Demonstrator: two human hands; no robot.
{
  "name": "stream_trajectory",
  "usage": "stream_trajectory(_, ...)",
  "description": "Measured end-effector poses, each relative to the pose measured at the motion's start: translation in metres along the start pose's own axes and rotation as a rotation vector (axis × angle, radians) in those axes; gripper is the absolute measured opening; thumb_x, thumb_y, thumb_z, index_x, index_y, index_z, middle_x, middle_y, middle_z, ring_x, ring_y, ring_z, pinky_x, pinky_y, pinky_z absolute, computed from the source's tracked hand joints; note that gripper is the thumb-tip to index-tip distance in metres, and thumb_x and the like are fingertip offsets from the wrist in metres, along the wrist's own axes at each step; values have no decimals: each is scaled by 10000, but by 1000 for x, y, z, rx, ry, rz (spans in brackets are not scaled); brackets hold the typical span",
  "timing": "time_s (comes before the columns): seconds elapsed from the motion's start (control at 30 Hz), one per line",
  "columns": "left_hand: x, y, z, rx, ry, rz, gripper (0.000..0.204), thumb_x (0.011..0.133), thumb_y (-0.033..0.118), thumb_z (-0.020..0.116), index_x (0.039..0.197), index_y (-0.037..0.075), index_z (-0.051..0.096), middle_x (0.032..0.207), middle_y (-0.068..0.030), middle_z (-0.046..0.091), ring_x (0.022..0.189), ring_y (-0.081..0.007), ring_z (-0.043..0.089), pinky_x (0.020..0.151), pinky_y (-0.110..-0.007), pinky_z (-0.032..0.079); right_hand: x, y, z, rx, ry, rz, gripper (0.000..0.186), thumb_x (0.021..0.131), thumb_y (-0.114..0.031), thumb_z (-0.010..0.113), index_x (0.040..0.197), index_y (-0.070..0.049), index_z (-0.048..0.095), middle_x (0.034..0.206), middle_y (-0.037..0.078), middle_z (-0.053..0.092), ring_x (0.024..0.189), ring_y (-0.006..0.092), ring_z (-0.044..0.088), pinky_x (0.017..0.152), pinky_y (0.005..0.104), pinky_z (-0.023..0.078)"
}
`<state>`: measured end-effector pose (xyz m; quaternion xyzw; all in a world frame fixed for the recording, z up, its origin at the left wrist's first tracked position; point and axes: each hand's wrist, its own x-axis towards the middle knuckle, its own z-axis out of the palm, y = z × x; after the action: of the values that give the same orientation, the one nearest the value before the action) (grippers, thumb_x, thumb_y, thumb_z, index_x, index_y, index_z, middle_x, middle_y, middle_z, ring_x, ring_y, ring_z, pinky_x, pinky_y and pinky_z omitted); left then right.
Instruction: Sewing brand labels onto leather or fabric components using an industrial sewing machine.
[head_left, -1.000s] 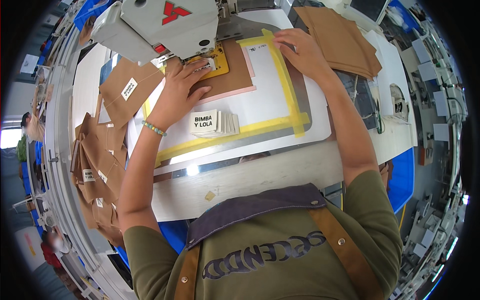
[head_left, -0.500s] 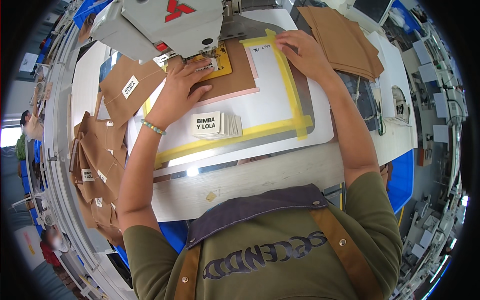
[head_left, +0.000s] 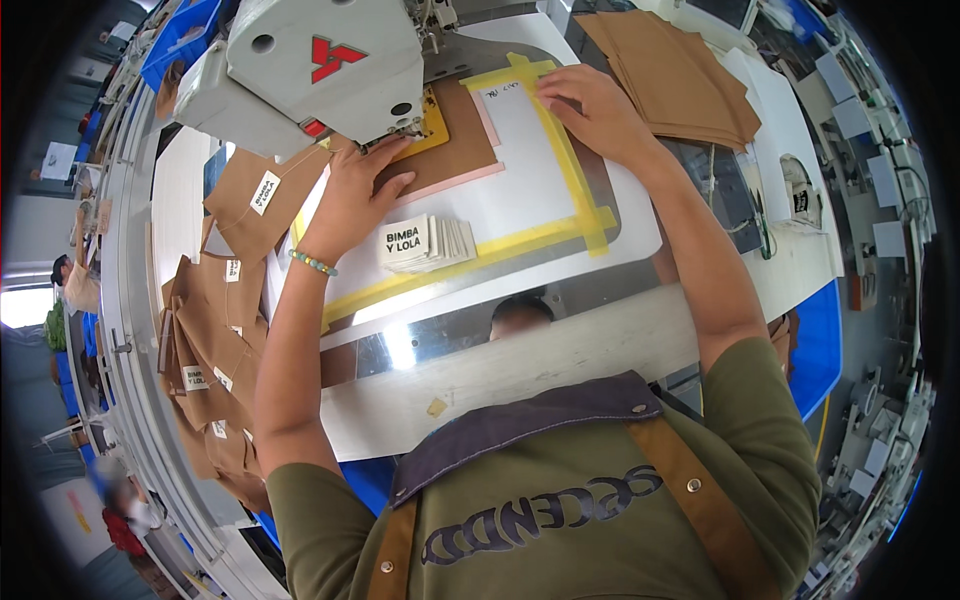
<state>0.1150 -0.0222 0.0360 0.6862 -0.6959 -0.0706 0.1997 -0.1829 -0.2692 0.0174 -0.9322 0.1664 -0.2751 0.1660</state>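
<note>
My left hand (head_left: 355,195) lies with its thumb apart on a brown panel (head_left: 465,140), its fingertips close under the sewing machine head (head_left: 330,75) and partly hidden by it. Beside those fingers is a yellow plate (head_left: 436,122). The brown panel, with pink strips along its edges, sits on a white template board (head_left: 540,170) framed with yellow tape. My right hand (head_left: 590,110) rests, fingers bent loosely, on the board's far right corner; nothing shows in its grasp. A stack of white labels (head_left: 405,243) stands on the board near my left hand.
Brown panels with white labels, joined by threads, hang at the left (head_left: 215,350). A pile of brown panels (head_left: 670,80) lies at the far right. Nearer is a bare metal strip (head_left: 440,340) along the table edge. A blue bin (head_left: 815,350) stands at the right.
The template board, with the label stack and both hands, has slid away from me, baring more of the metal strip. The label under the machine head is now hidden. The view has shifted slightly.
</note>
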Motion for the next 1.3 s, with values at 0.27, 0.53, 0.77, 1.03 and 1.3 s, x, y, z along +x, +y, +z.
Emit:
stream_trajectory(0.27, -18, -13, -13, -103, -41, -162, 606, 964, 225, 807, 1513, 57, 615, 1451, -214, 619, 1328, -397, 580, 1131, -411, 472, -1, -17, 3, 64, 17, -38, 225, 1031, -167, 701, 1185, -30, 790, 1287, 102, 759, 1259, 314, 660, 1101, 428, 521)
stream_trajectory(0.53, -48, -58, -22, -42, 87, -24, 662, 865, 256, 889, 1459, 54, 678, 1528, -136, 601, 1449, -336, 540, 1224, -439, 425, 4, -64, 20, -176, -244, -299, 266, 1022, -222, 731, 1239, -80, 791, 1335, 61, 747, 1250, 256, 673, 1051, 401, 572)
stream_trajectory(0.77, -44, -56, -17, 29, 136, -43, 528, 888, 156, 850, 1397, 75, 739, 1469, -93, 656, 1374, -307, 597, 1185, -429, 463, 10, -74, 12, -263, -283, -317, 265, 1005, -230, 746, 1216, -74, 788, 1286, 52, 759, 1195, 243, 698, 973, 390, 601)
stream_trajectory(1.03, -35, -14, 2, 168, 287, 270, 201, 869, -3, 773, 1065, 41, 767, 1070, -68, 704, 968, -289, 691, 811, -410, 592, -3, -93, 6, -348, -213, -454, 89, 915, -171, 757, 953, -104, 713, 966, 17, 692, 949, 228, 696, 832, 377, 579)
stream_trajectory(1.3, -42, -3, 2, 346, 265, 309, 210, 853, -26, 695, 1055, 26, 722, 1076, -89, 683, 962, -304, 698, 785, -420, 575, -20, -86, -4, -297, -119, -429, 30, 875, -93, 714, 894, -100, 693, 938, 23, 675, 899, 230, 691, 782, 380, 570)
